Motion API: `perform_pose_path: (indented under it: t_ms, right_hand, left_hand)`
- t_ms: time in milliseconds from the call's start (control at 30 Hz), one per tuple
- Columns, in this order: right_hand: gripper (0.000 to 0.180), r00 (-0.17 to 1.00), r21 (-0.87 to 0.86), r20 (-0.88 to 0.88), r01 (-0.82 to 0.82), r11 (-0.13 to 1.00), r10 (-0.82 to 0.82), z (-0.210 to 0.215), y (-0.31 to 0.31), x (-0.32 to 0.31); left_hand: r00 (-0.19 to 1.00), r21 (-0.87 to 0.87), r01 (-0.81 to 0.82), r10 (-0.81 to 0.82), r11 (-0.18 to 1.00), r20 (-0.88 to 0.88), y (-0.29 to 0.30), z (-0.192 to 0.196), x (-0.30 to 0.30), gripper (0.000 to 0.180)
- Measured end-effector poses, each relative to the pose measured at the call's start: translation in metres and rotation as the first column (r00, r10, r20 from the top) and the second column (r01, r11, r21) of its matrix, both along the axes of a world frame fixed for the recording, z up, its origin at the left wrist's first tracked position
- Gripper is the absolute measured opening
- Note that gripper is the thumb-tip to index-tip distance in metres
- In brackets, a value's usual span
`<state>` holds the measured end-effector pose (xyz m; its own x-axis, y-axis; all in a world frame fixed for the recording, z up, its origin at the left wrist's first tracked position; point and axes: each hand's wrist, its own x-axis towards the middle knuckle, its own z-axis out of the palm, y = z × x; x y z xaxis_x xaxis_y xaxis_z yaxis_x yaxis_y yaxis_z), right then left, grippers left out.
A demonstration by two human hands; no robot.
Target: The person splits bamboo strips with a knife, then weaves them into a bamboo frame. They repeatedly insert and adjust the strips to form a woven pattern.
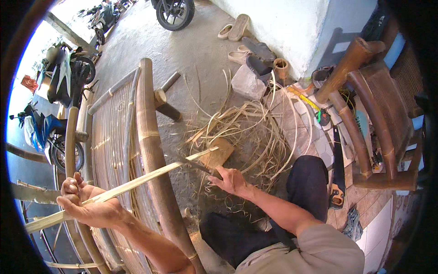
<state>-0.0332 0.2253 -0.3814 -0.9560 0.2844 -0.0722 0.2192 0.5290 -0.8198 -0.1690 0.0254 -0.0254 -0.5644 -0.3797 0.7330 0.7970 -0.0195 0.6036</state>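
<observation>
A long pale bamboo strip (150,176) slants from the lower left up toward the middle, across a bamboo bench (148,123). My left hand (93,205), palm up with curled fingers, grips this strip, which looks split near the thumb. In my right hand (232,181) is a knife (197,164); its dark blade lies close below the strip's far end, and I cannot tell whether they touch. That far end rests over a flat wooden block (219,154). Beyond the block spreads a tangle of thin bamboo shavings (255,125).
At right stand a bamboo chair (360,109), a handsaw (337,169) and a yellow tape measure (303,98). A stone block (248,83) and several sandals (239,27) are near the white wall. Motorbikes (57,132) are parked at left.
</observation>
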Motion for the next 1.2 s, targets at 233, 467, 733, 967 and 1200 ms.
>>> perform_pose_path:
  t_ms: [233, 467, 733, 967, 1200]
  right_hand:
    - [0.064, 0.949, -0.038, 0.315, -0.017, 0.999, 0.029, -0.025, 0.000, 0.015]
    - [0.063, 0.928, 0.009, 0.365, 0.078, 0.997, -0.076, -0.037, 0.011, 0.040]
    - [0.069, 0.846, -0.244, 0.524, 0.261, 0.934, -0.099, -0.047, 0.023, 0.055]
    - [0.060, 0.981, -0.118, 0.168, 0.123, 0.985, -0.102, 0.028, -0.014, 0.067]
    - [0.058, 0.945, -0.085, 0.276, 0.208, 0.974, -0.178, 0.010, -0.017, 0.053]
  left_hand:
    - [0.999, 0.048, -0.034, 0.032, 0.998, 0.041, 0.003, 0.001, 0.001, 0.044]
    - [0.986, 0.066, -0.023, 0.011, 0.998, 0.165, 0.004, 0.006, 0.014, 0.054]
    - [0.983, 0.128, -0.160, 0.146, 0.979, 0.115, 0.016, -0.001, 0.016, 0.050]
    - [0.988, 0.106, 0.061, -0.075, 0.992, 0.133, 0.000, -0.002, 0.029, 0.047]
    - [0.993, 0.025, -0.051, 0.047, 0.998, 0.112, 0.003, -0.003, 0.031, 0.054]
